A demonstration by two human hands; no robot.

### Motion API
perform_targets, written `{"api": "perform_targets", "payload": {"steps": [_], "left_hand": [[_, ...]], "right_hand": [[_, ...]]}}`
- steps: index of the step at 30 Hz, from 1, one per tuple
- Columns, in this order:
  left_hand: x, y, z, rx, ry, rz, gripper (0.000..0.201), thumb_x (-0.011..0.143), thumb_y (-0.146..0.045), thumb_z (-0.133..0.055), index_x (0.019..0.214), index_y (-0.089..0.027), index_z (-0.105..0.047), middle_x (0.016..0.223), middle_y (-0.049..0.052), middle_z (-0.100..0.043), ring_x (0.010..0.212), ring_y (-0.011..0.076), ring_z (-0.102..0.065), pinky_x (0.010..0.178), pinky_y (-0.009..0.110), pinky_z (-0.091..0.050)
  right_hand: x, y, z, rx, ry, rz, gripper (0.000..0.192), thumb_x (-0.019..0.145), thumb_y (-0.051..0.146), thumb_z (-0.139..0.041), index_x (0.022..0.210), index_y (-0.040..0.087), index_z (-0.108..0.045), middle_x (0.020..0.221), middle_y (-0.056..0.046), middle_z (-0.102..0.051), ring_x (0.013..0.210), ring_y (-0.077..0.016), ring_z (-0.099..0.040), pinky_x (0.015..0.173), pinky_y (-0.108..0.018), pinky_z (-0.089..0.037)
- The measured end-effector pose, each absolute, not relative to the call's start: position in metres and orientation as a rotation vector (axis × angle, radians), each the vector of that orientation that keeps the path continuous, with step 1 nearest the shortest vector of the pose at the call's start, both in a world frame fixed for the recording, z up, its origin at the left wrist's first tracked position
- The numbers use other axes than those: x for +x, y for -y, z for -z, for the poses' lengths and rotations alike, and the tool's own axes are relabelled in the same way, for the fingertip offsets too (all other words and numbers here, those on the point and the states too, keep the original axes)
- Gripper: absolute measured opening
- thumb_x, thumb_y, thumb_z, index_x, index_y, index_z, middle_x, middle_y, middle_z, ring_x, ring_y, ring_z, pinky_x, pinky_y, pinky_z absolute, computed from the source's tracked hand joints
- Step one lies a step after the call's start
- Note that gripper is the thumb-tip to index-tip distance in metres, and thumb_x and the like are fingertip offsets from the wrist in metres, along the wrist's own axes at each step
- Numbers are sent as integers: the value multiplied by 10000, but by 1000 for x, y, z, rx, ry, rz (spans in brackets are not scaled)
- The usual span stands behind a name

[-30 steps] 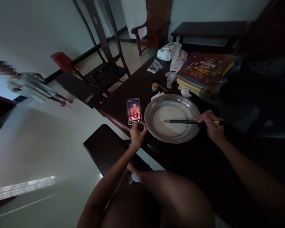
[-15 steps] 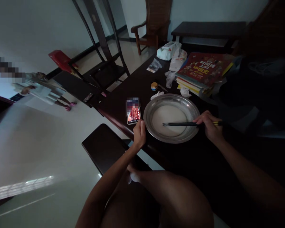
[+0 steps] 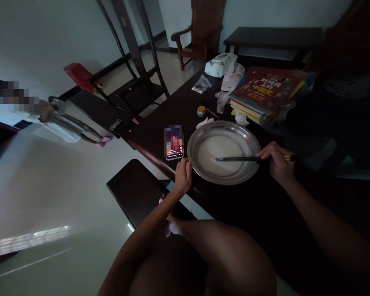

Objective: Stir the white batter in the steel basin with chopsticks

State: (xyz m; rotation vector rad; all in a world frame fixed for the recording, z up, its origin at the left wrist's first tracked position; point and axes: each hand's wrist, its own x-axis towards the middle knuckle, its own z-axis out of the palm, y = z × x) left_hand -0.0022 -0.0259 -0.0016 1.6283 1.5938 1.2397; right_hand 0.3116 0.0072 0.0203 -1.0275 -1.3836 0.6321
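A wide metal basin point(image 3: 223, 179) stands on the dark table, with a milky white liquid point(image 3: 217, 150) in its bottom. My right hand point(image 3: 279, 162) is closed around a pair of dark chopsticks point(image 3: 243, 158). Their tips reach into the liquid near the basin's middle, and the shafts pass over the right side of the rim. At the rim's left side, my left hand point(image 3: 183, 176) is curled with the thumb up, gripping the edge; its fingertips are partly hidden. Just beyond that hand lies a phone point(image 3: 174, 142) with its screen lit.
Behind the basin are crumpled tissues point(image 3: 241, 119), a small gold-lidded jar point(image 3: 201, 111), plastic bags point(image 3: 220, 65) and stacked books point(image 3: 265, 90). A dark bench point(image 3: 135, 189) stands left of the table. Another person point(image 3: 60, 119) is on the floor area at far left.
The chopsticks and my right hand have shifted slightly right, the tips still in the liquid. My left hand stays at the rim. The other person at left has moved a little rightward.
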Motion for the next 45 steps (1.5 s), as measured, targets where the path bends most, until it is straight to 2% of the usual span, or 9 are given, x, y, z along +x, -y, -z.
{"api": "perform_targets", "payload": {"steps": [4, 9, 12, 22, 30, 34, 38, 42, 45], "left_hand": [[-4, 26, 4, 1680, -1596, -1240, 374, 1006, -537, -423, 877, -226, -588, 782, 32, -590, 753, 209, -547, 766, 345, -432], [-4, 26, 5, 1682, -1623, -1216, 380, 1004, -552, -429, 886, -229, -590, 804, 37, -596, 779, 211, -551, 785, 343, -430], [-3, 27, 4, 1699, -1646, -1213, 407, 999, -579, -415, 884, -230, -590, 823, 44, -605, 793, 217, -556, 804, 353, -435], [-10, 23, 1, 2072, -1764, -1062, 286, 1016, -404, -364, 972, -231, -587, 960, 74, -690, 971, 246, -624, 1084, 451, -352], [-23, 14, 1, 2217, -1699, -952, 253, 991, -395, -400, 1062, -218, -567, 1049, 100, -685, 1036, 268, -614, 1114, 488, -367], [-30, 7, 1, 2291, -1689, -992, 335, 967, -507, -445, 1035, -208, -581, 997, 96, -666, 997, 288, -619, 1184, 564, -279], [-33, 7, 1, 2267, -1894, -993, 526, 922, -699, -441, 992, -203, -602, 969, 111, -666, 1002, 311, -628, 1156, 576, -316], [-33, 8, -2, 2158, -2045, -1009, 741, 876, -831, -379, 1142, -174, -596, 1192, 181, -677, 1195, 360, -608, 1214, 600, -264], [-34, 5, -7, 2062, -2062, -992, 847, 859, -849, -411, 1321, -149, -533, 1418, 225, -589, 1424, 402, -470, 1257, 642, -169]], "right_hand": [[312, -7, -20, -1083, 1492, -635, 403, 970, 489, -557, 652, 290, -707, 718, -23, -742, 788, -239, -646, 787, -452, -493], [314, -7, -18, -1073, 1401, -631, 448, 966, 515, -545, 601, 285, -664, 651, -20, -703, 685, -226, -625, 722, -446, -492], [313, -7, -19, -1089, 1471, -642, 425, 957, 531, -561, 627, 298, -692, 672, -17, -716, 750, -236, -636, 753, -447, -498], [315, -10, -17, -1061, 1457, -627, 395, 964, 481, -576, 643, 292, -707, 665, -20, -700, 734, -235, -631, 751, -447, -483], [316, -11, -14, -1036, 1405, -661, 400, 960, 486, -582, 630, 303, -716, 660, -15, -699, 697, -225, -618, 710, -434, -467], [316, -11, -13, -1081, 1366, -624, 397, 961, 487, -582, 641, 296, -718, 677, -13, -711, 724, -223, -628, 749, -432, -468], [316, -10, -17, -1060, 1375, -653, 428, 959, 508, -574, 617, 284, -701, 649, -11, -693, 685, -211, -615, 714, -417, -472], [316, -9, -19, -1113, 1398, -624, 413, 952, 519, -583, 635, 287, -711, 678, -20, -712, 742, -225, -637, 748, -426, -482], [317, -10, -17, -1115, 1350, -642, 426, 962, 516, -567, 630, 289, -706, 661, -23, -700, 703, -222, -631, 731, -431, -480]]}}
